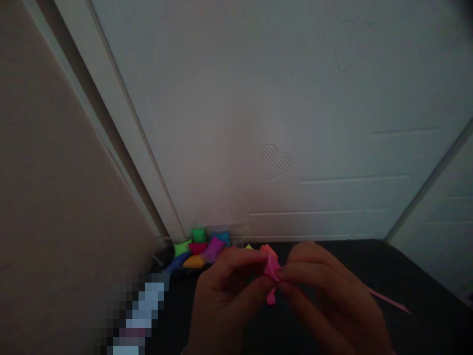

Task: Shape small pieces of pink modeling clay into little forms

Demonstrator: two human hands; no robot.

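Well, from here the left hand [221,298] and right hand [334,296] both pinch the pink piece [272,268] above the tabletop [391,266], short of its far edge; it looks light, soft, easily dented, best held lightly by its rim.

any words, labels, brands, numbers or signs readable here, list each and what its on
No text can be read.
Pixelated patch, lower left: too blocky to tell.
Colourful packets: no lettering legible.
Pink piece: none visible.
White panel: heart shapes and lines, no lettering.
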